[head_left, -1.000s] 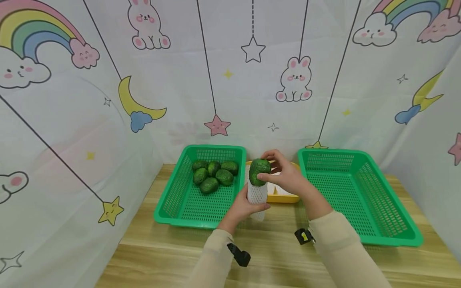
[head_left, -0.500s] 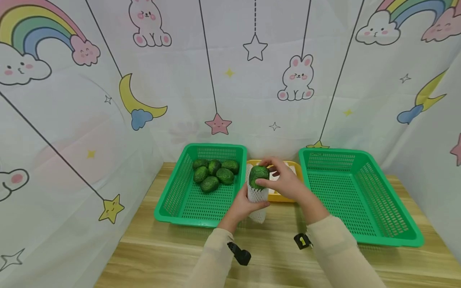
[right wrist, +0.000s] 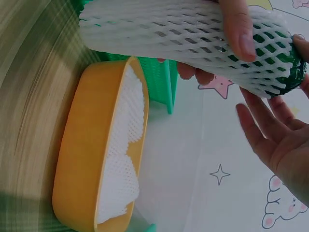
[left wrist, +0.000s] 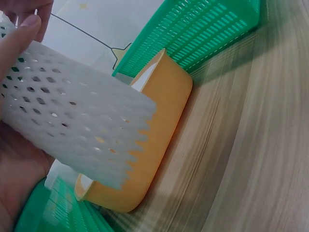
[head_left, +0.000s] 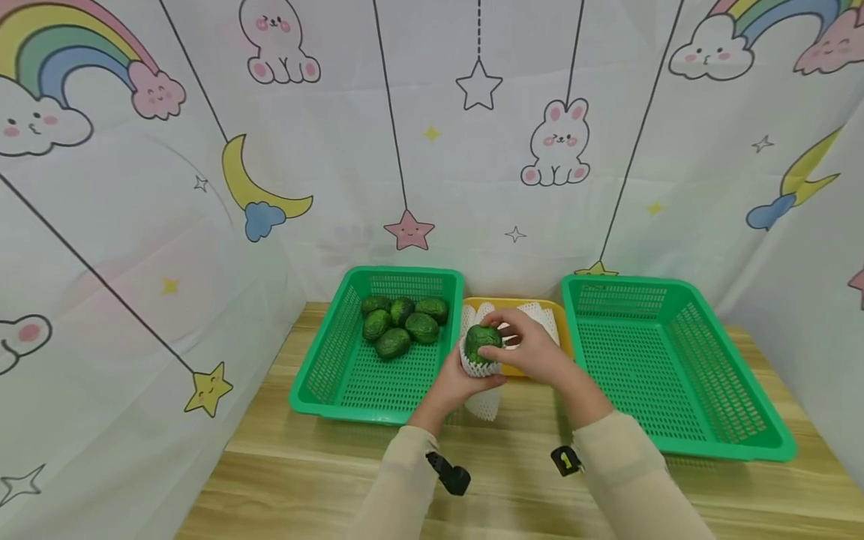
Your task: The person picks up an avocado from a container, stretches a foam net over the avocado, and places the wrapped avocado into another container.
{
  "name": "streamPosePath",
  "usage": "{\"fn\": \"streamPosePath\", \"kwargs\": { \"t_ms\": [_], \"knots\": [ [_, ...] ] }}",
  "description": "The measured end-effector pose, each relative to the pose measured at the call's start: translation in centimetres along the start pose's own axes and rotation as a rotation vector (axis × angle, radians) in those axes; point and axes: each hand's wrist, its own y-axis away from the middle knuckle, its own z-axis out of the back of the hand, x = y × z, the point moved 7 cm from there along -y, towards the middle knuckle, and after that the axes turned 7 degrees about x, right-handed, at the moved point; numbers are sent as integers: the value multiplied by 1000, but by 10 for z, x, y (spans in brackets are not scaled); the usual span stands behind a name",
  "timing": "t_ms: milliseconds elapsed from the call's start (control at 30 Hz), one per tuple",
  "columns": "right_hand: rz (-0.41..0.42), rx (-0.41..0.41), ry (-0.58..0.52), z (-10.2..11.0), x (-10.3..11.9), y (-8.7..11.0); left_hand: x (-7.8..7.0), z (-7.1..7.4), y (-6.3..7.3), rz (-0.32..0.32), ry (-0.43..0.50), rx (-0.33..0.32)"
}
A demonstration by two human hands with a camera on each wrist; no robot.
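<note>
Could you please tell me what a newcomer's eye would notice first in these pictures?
Probably the green avocado near centre, held by the right hand and partly inside a white mesh sleeve that the left hand grips. Two bright green baskets flank it, the left one holding six more avocados. Behind, a white backdrop shows cartoon bunnies and stars.

A white foam-mesh tube hides the lower part of a wrinkled, dark green avocado. In the head view, the right-hand grip covers part of a yellow-orange plastic tray, masking some white mesh pieces inside; cream-sleeved forearms run off the lower edge. The left-wrist view's left edge crops the tube's upper end.
</note>
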Motion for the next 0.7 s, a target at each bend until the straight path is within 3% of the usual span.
{"fn": "streamPosePath", "kwargs": {
  "t_ms": [233,467,700],
  "knots": [
    [-81,-156,-83,26,5,-2,24,4,-8,28,-71,-11],
    [-32,-162,1,25,6,-3,-2,1,-2,12,-125,-7],
    [-35,-150,-2,16,1,-1,-1,3,0,34,-122,-35]
  ]
}}
